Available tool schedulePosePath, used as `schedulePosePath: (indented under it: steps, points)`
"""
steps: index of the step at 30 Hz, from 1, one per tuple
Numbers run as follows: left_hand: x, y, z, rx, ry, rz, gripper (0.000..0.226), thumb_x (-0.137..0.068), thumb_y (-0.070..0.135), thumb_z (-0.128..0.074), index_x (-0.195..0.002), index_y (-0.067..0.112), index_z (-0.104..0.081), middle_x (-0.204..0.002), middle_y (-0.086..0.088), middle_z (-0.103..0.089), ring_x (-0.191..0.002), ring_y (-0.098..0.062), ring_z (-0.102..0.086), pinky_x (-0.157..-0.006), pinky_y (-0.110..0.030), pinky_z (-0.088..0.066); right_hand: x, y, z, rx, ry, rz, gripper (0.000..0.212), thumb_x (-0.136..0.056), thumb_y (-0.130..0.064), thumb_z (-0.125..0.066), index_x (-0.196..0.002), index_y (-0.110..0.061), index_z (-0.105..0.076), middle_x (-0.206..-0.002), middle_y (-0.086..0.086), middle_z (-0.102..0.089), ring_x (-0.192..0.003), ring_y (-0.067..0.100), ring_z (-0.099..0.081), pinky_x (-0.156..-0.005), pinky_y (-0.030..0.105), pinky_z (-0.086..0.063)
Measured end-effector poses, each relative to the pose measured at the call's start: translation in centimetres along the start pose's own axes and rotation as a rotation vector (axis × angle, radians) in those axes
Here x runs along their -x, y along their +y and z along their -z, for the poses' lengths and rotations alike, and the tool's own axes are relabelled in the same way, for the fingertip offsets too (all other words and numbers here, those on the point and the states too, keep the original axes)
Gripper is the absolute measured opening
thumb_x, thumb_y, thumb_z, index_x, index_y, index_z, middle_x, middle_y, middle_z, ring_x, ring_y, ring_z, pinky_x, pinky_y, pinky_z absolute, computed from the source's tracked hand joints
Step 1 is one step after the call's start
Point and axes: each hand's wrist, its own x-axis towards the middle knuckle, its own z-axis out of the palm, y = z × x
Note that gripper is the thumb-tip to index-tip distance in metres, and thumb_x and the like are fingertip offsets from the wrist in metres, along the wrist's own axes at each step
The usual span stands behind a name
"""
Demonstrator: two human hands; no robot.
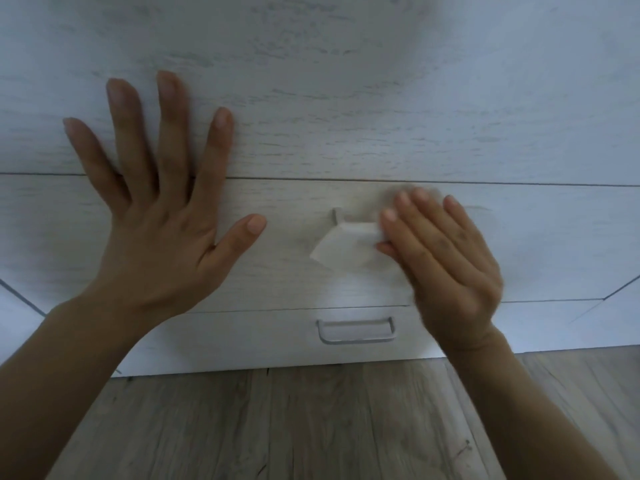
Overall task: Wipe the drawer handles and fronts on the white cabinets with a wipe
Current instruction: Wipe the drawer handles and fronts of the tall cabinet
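White wipe point(346, 247) beneath flat-fingered right hand point(446, 261) at the drawer handle point(335, 215), left hand point(162, 230) splayed flat across the seam point(346, 180) above

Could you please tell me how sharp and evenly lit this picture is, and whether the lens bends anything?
Head view: the right hand is smeared by motion, while the left hand and the wipe look fairly sharp; in the same view the light is dim and bluish, brightest on the drawer front below the wipe; the wide lens bends the drawer seams near the lower corners.
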Motion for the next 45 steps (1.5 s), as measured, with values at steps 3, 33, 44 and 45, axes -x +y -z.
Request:
schedulePosePath:
  steps: [3,33,44,45]
  points:
    - [-0.2,0.1,-0.2,-0.010,0.014,0.019,0.067,-0.099,0.059,-0.013,-0.147,0.025,0.019,-0.142,-0.028,0.001,-0.126,-0.060,-0.003,-0.090,-0.085,-0.009,-0.2,0.0,-0.1,-0.017,0.013,0.014,0.025,-0.087,-0.007,-0.070,-0.111,-0.003,-0.065,-0.116,0.011,-0.063,-0.113,0.023,-0.061,-0.100,0.038,-0.048]
    - [9.2,1.2,-2.3,-0.088,-0.180,-0.070,0.067,-0.100,0.057,-0.017,-0.154,0.020,-0.003,-0.157,0.002,0.022,-0.142,-0.020,0.025,-0.112,-0.045,0.021,9.1,-4.5,4.2,-0.042,-0.040,-0.598,0.019,-0.096,-0.007,-0.056,-0.108,0.006,-0.062,-0.113,0.018,-0.062,-0.107,0.022,-0.062,-0.097,0.025,-0.050]
    - [9.2,-0.2,-5.3,-0.115,-0.120,-0.090,0.073,-0.100,0.060,-0.021,-0.150,0.024,0.019,-0.148,0.005,0.042,-0.136,-0.030,0.037,-0.102,-0.068,0.016,14.6,-6.8,-0.6,-0.169,-0.433,-0.206,0.027,-0.092,-0.006,-0.065,-0.118,-0.001,-0.063,-0.125,0.014,-0.060,-0.121,0.025,-0.055,-0.103,0.038,-0.046]
    - [9.2,-0.3,-5.5,-0.104,-0.122,-0.086,0.073,-0.100,0.059,-0.021,-0.149,0.024,0.020,-0.148,0.005,0.041,-0.137,-0.040,0.029,-0.098,-0.078,0.005,14.4,-6.9,-0.9,-0.154,-0.415,-0.202,0.026,-0.091,-0.009,-0.067,-0.116,-0.002,-0.065,-0.122,0.013,-0.062,-0.119,0.023,-0.057,-0.100,0.039,-0.048]
